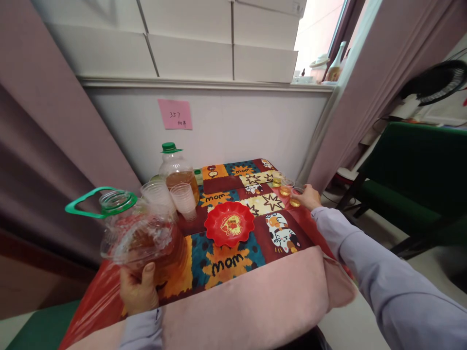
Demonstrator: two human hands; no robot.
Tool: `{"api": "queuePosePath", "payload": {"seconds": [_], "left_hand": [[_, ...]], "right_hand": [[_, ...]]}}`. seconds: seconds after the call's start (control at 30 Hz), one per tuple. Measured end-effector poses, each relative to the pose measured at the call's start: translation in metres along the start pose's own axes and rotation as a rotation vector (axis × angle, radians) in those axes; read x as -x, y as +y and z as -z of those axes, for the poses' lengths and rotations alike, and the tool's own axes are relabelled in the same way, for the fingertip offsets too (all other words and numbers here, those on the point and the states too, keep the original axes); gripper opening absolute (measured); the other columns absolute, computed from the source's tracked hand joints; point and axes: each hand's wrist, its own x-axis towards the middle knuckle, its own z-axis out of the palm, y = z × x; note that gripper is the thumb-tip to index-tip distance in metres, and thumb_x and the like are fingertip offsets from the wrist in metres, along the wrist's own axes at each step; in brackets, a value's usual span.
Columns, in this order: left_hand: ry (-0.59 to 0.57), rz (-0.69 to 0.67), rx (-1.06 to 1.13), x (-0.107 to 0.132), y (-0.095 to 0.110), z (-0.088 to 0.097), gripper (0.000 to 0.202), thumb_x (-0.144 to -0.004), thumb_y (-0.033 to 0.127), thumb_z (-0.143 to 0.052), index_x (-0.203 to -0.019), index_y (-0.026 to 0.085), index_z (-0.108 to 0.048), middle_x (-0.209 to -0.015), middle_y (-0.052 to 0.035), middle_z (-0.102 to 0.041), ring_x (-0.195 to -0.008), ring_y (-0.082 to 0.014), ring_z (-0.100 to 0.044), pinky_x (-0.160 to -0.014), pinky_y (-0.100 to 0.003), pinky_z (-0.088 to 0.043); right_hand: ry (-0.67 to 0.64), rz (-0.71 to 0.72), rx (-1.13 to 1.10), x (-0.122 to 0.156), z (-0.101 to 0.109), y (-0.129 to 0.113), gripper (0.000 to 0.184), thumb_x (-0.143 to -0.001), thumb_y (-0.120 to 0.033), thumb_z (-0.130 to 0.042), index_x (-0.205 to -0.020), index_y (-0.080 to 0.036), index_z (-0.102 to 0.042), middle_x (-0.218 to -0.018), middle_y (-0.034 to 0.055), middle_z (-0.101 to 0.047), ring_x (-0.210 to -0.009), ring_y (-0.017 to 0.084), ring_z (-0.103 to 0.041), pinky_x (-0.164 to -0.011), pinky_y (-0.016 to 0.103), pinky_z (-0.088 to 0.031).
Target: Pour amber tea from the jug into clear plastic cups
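Observation:
My left hand (140, 289) is closed against the lower side of a large clear plastic jug (160, 243) with amber liquid in it. The jug has a green neck ring with a loop handle, and its mouth is uncapped. At the table's right side my right hand (310, 197) has its fingers around a clear plastic cup (295, 198) with some amber liquid. Beside that cup stand two similar cups, a middle one (286, 188) and a farther one (277, 181). Two stacks of clear cups, one wider (156, 194) and one narrower (183, 199), stand behind the jug.
A second jug (178, 177) with a green cap stands near the wall. A red scalloped plate (229, 224) lies mid-table on a patterned mat (228, 262). Pink cloth (248, 301) covers the front edge. A green chair (423, 180) is at right.

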Motion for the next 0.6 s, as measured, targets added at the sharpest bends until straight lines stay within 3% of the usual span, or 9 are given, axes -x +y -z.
{"api": "queuePosePath", "payload": {"seconds": [0.23,0.33,0.4,0.47,0.6], "left_hand": [[0.033,0.032,0.005,0.001,0.004,-0.001,0.058,-0.071,0.068,-0.084,-0.098,0.022,-0.064,-0.091,-0.0031,-0.066,-0.104,-0.0307,-0.069,-0.122,-0.060,-0.045],[0.035,0.029,0.015,0.003,0.006,-0.001,0.061,-0.070,0.073,-0.083,-0.099,0.022,-0.065,-0.088,-0.0017,-0.067,-0.095,-0.0274,-0.068,-0.115,-0.056,-0.051],[0.012,0.029,0.030,0.005,0.007,-0.001,0.066,-0.070,0.073,-0.084,-0.105,0.021,-0.066,-0.092,-0.0040,-0.070,-0.093,-0.0262,-0.069,-0.107,-0.051,-0.056],[0.008,0.027,0.014,0.007,0.008,0.000,0.068,-0.071,0.074,-0.083,-0.109,0.019,-0.069,-0.096,-0.0069,-0.073,-0.092,-0.0264,-0.070,-0.100,-0.047,-0.060],[-0.006,0.019,0.003,0.012,0.009,0.001,0.067,-0.074,0.076,-0.081,-0.107,0.018,-0.070,-0.092,-0.0074,-0.074,-0.087,-0.0265,-0.072,-0.089,-0.044,-0.062]], "right_hand": [[0.010,0.030,0.013,0.013,0.005,-0.003,0.091,-0.080,-0.059,-0.089,-0.149,-0.009,-0.058,-0.140,0.0296,-0.072,-0.130,0.042,-0.073,-0.103,0.046,-0.058],[0.138,0.136,-0.031,0.018,0.012,-0.014,0.099,-0.078,-0.065,-0.087,-0.150,-0.004,-0.057,-0.147,0.0340,-0.066,-0.137,0.046,-0.066,-0.110,0.051,-0.054],[0.249,0.288,-0.114,0.023,0.018,-0.033,0.094,-0.083,-0.066,-0.081,-0.149,-0.004,-0.059,-0.148,0.0336,-0.065,-0.138,0.045,-0.064,-0.113,0.054,-0.052],[0.267,0.478,-0.215,0.035,0.024,-0.064,0.077,-0.088,-0.063,-0.075,-0.142,-0.009,-0.066,-0.142,0.0283,-0.071,-0.131,0.042,-0.068,-0.112,0.054,-0.052],[0.076,0.818,-0.409,0.085,0.025,-0.143,0.034,-0.096,-0.052,-0.070,-0.110,-0.023,-0.081,-0.111,0.0118,-0.085,-0.100,0.029,-0.078,-0.095,0.043,-0.059]]}}
